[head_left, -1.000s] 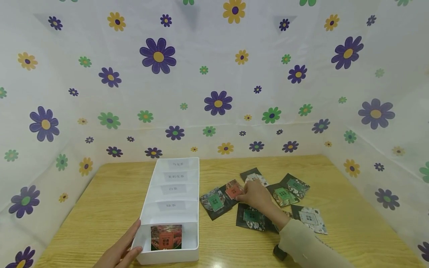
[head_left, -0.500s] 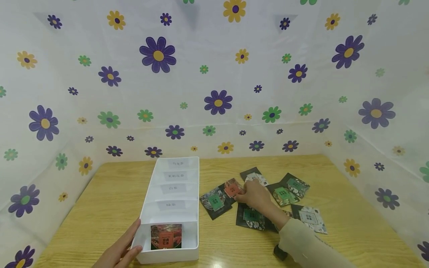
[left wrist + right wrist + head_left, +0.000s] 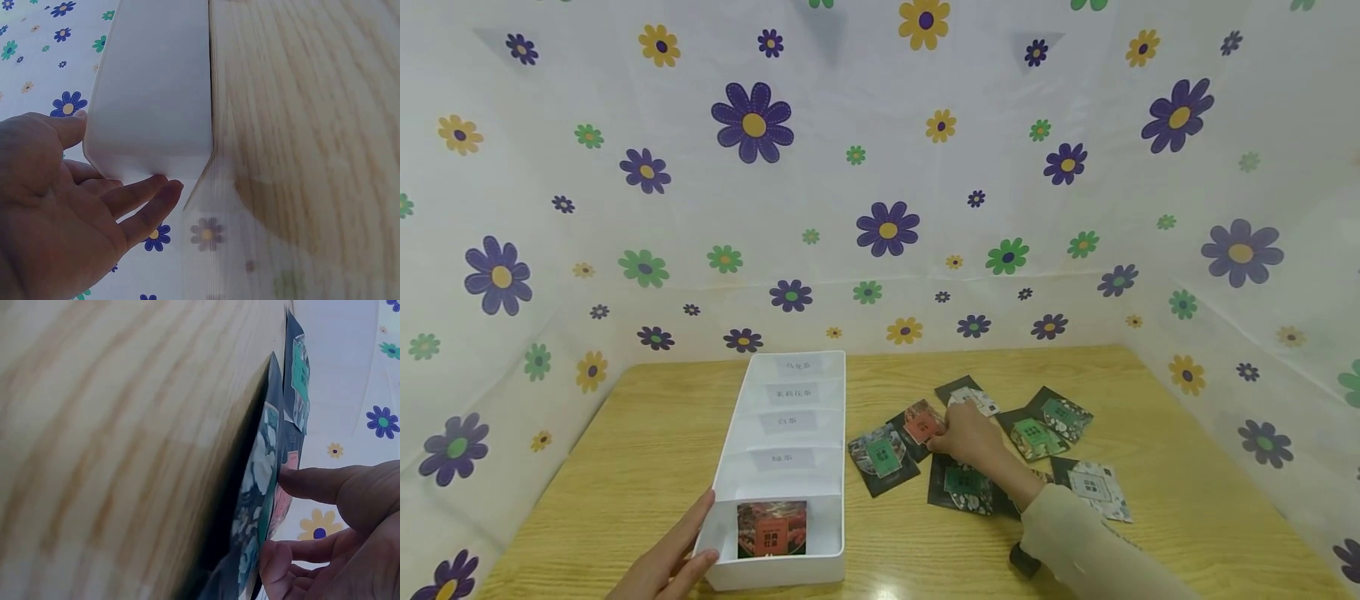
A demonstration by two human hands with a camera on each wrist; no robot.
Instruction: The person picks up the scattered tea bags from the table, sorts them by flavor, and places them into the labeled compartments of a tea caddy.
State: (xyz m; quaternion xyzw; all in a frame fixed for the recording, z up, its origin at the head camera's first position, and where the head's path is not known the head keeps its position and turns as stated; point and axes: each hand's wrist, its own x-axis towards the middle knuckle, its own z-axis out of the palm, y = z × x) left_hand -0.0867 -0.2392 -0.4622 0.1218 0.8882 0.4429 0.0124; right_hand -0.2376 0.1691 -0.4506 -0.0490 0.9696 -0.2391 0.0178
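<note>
My left hand rests its extended fingers against the near left corner of a white divided box; in the left wrist view, thumb and fingertips touch two sides of the white box. A tea packet with a red label stands in the box's nearest compartment. On the table, my right hand pinches the edge of another red-labelled tea packet. Beside it lie a green-labelled packet and a dark green packet. The right wrist view shows thumb and finger at the red-labelled packet.
More tea packets lie to the right: a green pair, the nearer packet and the farther packet, and a white one. A white-labelled packet is behind the hand. Flowered cloth surrounds the wooden table.
The red-labelled packet under my right hand has shifted slightly, and the green-labelled packet beside it has slid a little towards me. My left hand and the box stay in place.
</note>
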